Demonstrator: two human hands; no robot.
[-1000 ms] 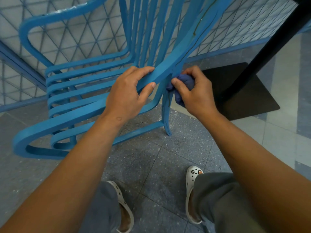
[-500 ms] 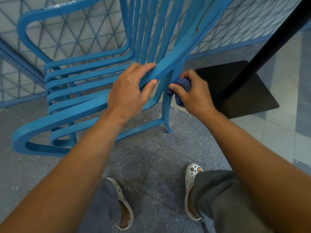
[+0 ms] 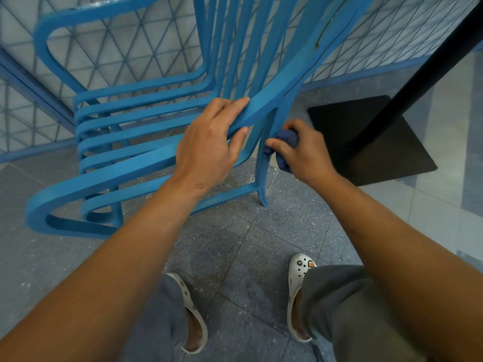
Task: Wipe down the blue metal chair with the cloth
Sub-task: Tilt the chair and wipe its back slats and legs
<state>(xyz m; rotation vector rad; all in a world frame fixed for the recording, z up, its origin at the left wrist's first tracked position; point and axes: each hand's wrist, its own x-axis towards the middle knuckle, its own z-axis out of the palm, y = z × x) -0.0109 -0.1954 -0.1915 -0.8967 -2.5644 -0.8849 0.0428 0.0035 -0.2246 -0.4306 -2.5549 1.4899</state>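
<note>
Now | left hand (image 3: 206, 150) grips chair (image 3: 146, 142) slat | right hand (image 3: 303, 152) holds cloth (image 3: 286, 142) on chair leg | black table base (image 3: 386, 152) just right | mesh fence (image 3: 125, 50) behind

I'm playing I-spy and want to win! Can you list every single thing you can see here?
chair: one, blue, tipped over on the floor
cloth: one, dark blue, bunched against the chair's leg
table base: one, black, flat on the floor at right
mesh fence: one, blue-framed, behind the chair
clogs: two, white, at the bottom
left hand: gripping a chair slat
right hand: holding the cloth
</note>
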